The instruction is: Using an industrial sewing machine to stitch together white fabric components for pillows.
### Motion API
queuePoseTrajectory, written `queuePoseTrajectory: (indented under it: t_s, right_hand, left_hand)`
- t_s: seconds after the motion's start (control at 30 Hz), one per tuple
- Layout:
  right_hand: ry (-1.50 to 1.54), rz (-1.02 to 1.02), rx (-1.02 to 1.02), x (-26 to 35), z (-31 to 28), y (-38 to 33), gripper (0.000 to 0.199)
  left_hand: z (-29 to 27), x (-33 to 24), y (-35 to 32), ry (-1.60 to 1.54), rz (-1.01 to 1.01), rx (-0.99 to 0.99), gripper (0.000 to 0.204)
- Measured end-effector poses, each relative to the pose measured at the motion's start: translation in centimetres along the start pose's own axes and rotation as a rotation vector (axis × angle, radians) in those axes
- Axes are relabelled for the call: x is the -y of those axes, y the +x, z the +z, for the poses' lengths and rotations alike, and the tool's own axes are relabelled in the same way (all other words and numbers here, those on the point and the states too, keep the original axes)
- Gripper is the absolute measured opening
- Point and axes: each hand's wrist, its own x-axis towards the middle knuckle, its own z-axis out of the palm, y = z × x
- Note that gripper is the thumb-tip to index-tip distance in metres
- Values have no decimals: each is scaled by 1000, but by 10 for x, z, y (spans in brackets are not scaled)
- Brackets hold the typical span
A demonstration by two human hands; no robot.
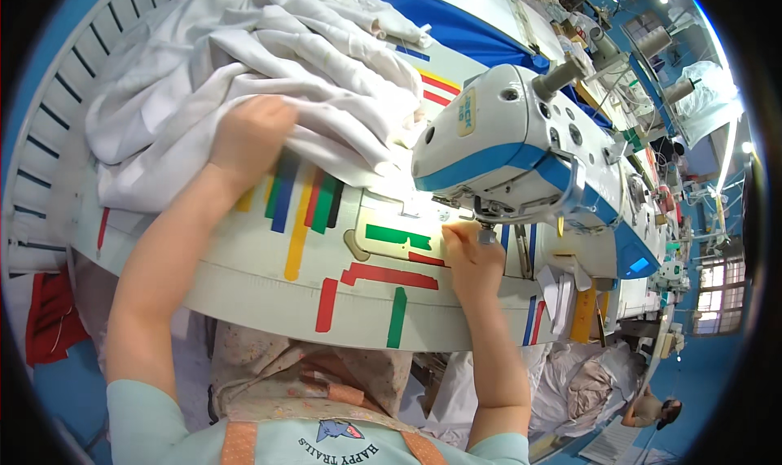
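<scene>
A big heap of white fabric point(244, 49) lies across the left and far part of the sewing table point(220, 265). My left hand point(254, 137) is closed on a fold at its near side. To the right stands a white and blue sewing machine point(497, 131), its lit needle area beside the fabric's edge. Just in front of the needle, my right hand point(475, 257) is at the machine bed with its fingers drawn together in a pinch. Whatever lies between those fingertips is too small to make out.
Coloured tape strips point(391, 276) mark the tabletop. A yellow ruler point(583, 312) and white paper pieces point(557, 298) are at its right end. More white cloth point(578, 383) lies below right, near another person point(652, 409). A slatted white rail point(49, 131) borders the left.
</scene>
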Motion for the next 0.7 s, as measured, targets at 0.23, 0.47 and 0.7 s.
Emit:
queuePoseTrajectory:
  t_s: [0.23,0.47,0.7]
  right_hand:
    - [1077,275,377,21,37,-62,35]
    - [1630,304,567,93,146,-66,59]
    - [1809,331,687,208,194,-78,46]
  left_hand:
    - [-106,23,-30,289,-123,-337,12]
    - [-227,0,-49,425,-13,-605,17]
    - [-292,27,-117,590,-198,-705,25]
